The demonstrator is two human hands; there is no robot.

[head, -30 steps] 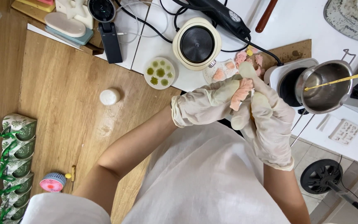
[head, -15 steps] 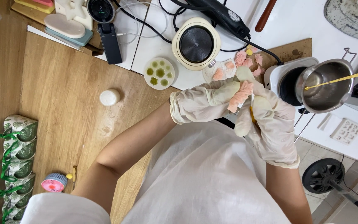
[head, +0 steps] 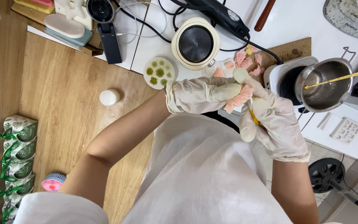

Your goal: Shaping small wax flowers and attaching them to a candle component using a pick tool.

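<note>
The left hand [head: 199, 95], in a thin cream glove, pinches a small pink piece [head: 239, 98] between thumb and fingers. The right hand [head: 270, 120], gloved the same, is closed round a slim yellow tool [head: 254, 118] whose tip meets the piece's lower edge; the tip is mostly hidden by the fingers, so it may be a blade or a scraper. The piece sits between the two hands, held in the air over the white apron [head: 204, 174], not resting on anything.

The piece looks soft and waxy, ridged like a moulded shape, so a hard squeeze could dent it, and a slip of the tool could gouge it or nick the left glove. The gloves are loose and wrinkled, which makes for a poor grip, and a dropped piece would land on the apron or fall to the floor.

Just beyond the hands lie more pink pieces [head: 247, 62] on a white mat, and beyond the left hand a round mould [head: 159, 73] with green fillings. Off the right hand a steel pot [head: 326, 85] with a yellow stick [head: 340, 77] across it sits on a small white hotplate [head: 284, 79], near enough for an elbow to knock. Further beyond are a round cream device with a dark top [head: 196, 42] and black cables [head: 146, 23]. A white cap [head: 110, 97] rests on the wood table [head: 63, 91] out past the left forearm.
</note>
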